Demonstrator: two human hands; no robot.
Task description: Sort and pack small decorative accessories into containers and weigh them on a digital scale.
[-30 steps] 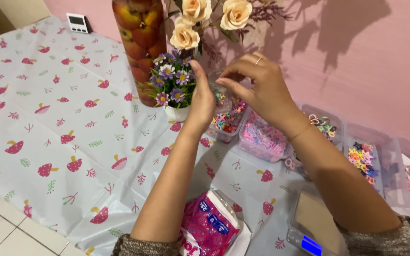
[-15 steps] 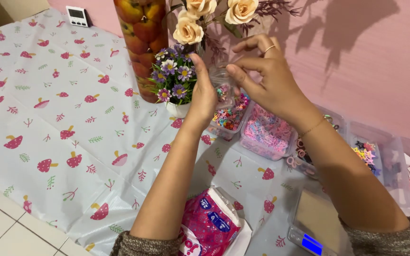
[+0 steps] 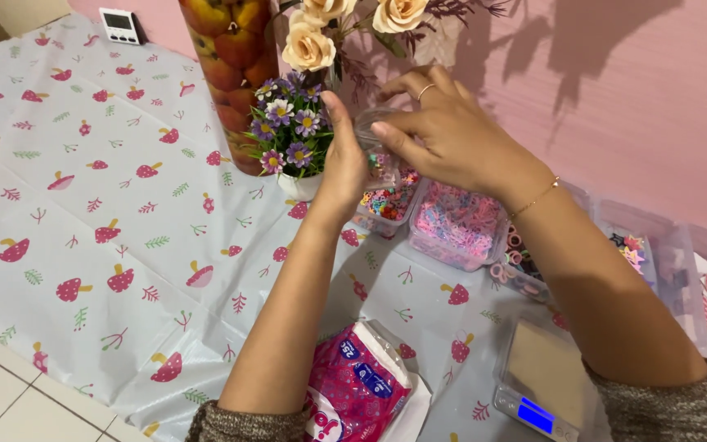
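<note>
A mushroom-print tablecloth [image 3: 108, 205] covered the table beside a pink wall [image 3: 640, 106]. Above the far tub of coloured beads [image 3: 386, 203], the left hand [image 3: 344, 164] and right hand [image 3: 443, 135] both pinched a small clear bag [image 3: 372, 139] between closed fingertips.

Your left forearm runs up from near edge toward far side, wrist straight. Your left hand [image 3: 345, 160] upright, back toward you, thumb tip raised, fingers curled out of sight. Your right arm enters from near right, angles far-left. Your right hand [image 3: 448, 135] palm down, fingers bent, fingertips meeting left hand.
</note>
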